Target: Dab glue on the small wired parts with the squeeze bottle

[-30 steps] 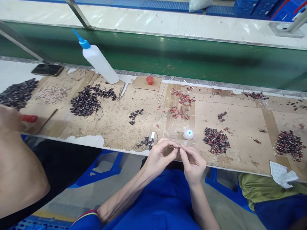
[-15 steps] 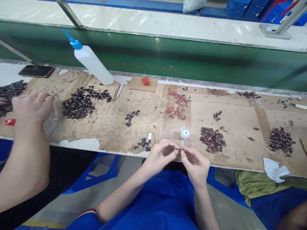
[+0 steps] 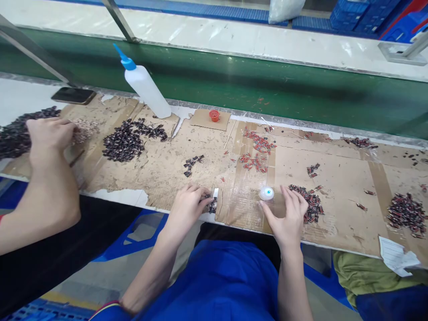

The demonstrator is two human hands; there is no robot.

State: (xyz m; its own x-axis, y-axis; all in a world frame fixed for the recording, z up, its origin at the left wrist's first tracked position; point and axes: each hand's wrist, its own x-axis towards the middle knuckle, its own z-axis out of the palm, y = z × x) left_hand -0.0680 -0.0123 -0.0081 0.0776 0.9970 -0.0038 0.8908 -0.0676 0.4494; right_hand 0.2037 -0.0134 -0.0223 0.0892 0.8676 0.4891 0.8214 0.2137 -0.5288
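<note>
My left hand [image 3: 187, 206] is at the table's front edge, its thumb and fingertips pinched at a few small black parts [image 3: 212, 206] beside a white strip [image 3: 216, 194]. A black part seems to be between the fingertips, which partly hide it. My right hand [image 3: 288, 218] has thumb and index finger spread beside a small white round container [image 3: 266, 193] with a blue tip, and nothing shows in its grasp. Just right of this hand lies a pile of red-and-black parts [image 3: 310, 206]. Loose red parts [image 3: 261, 143] lie further back on the cardboard [image 3: 234, 196].
A white bottle with a blue nozzle [image 3: 149, 91], a red cup [image 3: 214, 116] and a phone [image 3: 73, 95] stand or lie toward the back. Another person's hand [image 3: 50, 136] is at the dark pile on the left. A second red-and-black pile [image 3: 406, 214] is at right.
My hands have parted from their pinch around a small part. The left moved left to the black parts, the right moved beside the white container and opened. The view has shifted slightly.
</note>
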